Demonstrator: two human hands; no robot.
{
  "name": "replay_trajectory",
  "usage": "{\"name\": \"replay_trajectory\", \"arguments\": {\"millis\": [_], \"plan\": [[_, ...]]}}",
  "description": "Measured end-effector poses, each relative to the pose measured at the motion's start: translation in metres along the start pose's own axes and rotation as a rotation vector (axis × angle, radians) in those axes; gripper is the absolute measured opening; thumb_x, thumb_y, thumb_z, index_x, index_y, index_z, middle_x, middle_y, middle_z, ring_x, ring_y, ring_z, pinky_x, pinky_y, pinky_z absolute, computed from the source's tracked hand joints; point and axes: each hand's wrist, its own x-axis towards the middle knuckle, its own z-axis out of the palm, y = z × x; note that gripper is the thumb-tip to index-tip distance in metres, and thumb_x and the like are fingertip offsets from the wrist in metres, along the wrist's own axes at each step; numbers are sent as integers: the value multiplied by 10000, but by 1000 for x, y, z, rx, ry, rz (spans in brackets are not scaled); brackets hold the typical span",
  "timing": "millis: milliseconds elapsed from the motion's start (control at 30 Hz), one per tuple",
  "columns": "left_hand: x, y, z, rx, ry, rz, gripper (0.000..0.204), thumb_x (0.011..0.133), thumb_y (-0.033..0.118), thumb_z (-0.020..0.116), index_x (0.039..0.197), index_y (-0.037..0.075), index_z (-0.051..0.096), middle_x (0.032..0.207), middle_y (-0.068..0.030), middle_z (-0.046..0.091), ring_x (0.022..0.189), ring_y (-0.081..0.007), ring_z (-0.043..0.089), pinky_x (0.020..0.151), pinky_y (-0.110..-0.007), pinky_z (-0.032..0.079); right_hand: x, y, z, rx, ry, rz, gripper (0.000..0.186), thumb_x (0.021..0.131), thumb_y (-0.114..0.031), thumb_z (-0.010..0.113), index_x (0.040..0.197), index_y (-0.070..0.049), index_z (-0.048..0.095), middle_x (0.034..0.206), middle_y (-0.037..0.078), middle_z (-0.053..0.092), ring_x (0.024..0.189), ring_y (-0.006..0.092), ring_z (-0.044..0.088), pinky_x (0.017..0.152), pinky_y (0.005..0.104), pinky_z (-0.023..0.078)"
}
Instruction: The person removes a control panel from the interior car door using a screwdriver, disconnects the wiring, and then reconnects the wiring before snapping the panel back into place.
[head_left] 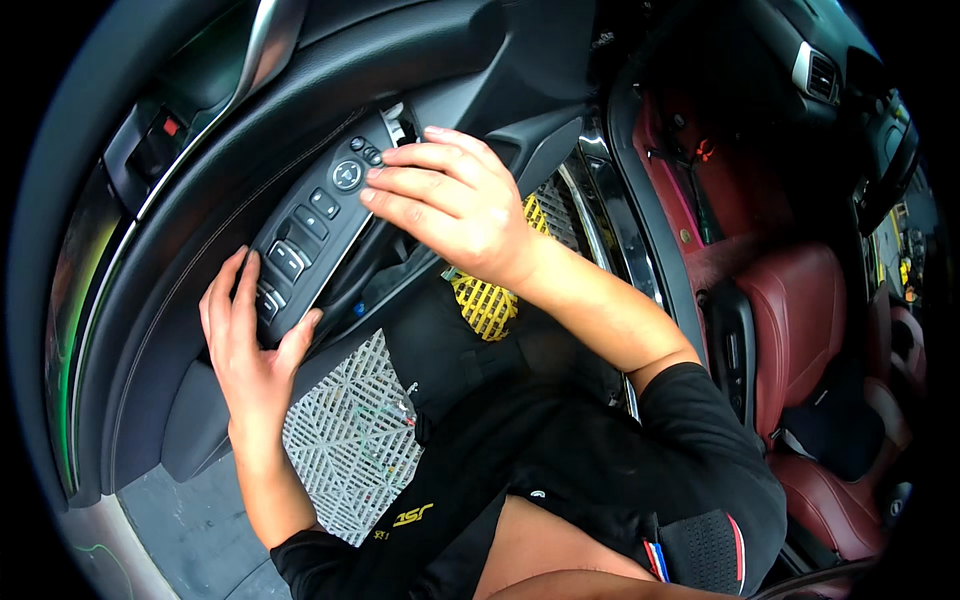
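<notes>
A black window switch panel point(318, 228) with buttons and a round mirror dial sits tilted on the armrest of the black car door point(215, 180), a dark gap showing along its right edge. My left hand point(246, 340) grips the panel's lower end, fingers over the left edge and thumb at the right. My right hand point(462, 208) holds the upper part, fingertips on the right side beside the dial, covering part of that edge. A light bracket point(397, 122) shows at the panel's top end.
The open doorway at right shows a red leather seat point(790, 330), a dark sill point(655, 290), an air vent point(822, 76) and a red footwell point(680, 150). Below the door are grey floor grating point(350, 440) and yellow grating point(483, 310).
</notes>
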Motion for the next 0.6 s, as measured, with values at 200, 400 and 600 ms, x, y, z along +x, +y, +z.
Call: {"name": "replay_trajectory", "arguments": {"millis": [200, 400, 600], "plan": [[-2, 1, -4, 13, -13, 2, 726, 739, 214, 867, 1382, 7, 600, 1431, -170, 564, 1310, -347, 531, 1096, -440, 424, 0, 1, 4, 47, 59, -5, 197, 802, -142, 712, 986, -125, 779, 1062, 4, 745, 1063, 189, 693, 946, 397, 537], [14, 11, -8, 69, -65, 38, 710, 748, 220, 859, 1376, 3, 607, 1426, -178, 563, 1301, -357, 531, 1100, -448, 412, -9, 8, 2, -19, 40, 34, 179, 820, -161, 710, 983, -144, 781, 1064, -12, 755, 1066, 160, 696, 999, 396, 490], [16, 16, 4, 88, -52, 19, 729, 723, 204, 876, 1373, 9, 608, 1422, -182, 563, 1295, -368, 527, 1096, -454, 412, -15, 19, -4, -14, 2, 32, 161, 814, -151, 732, 970, -150, 768, 1065, -12, 755, 1064, 154, 703, 1024, 388, 458]]}}
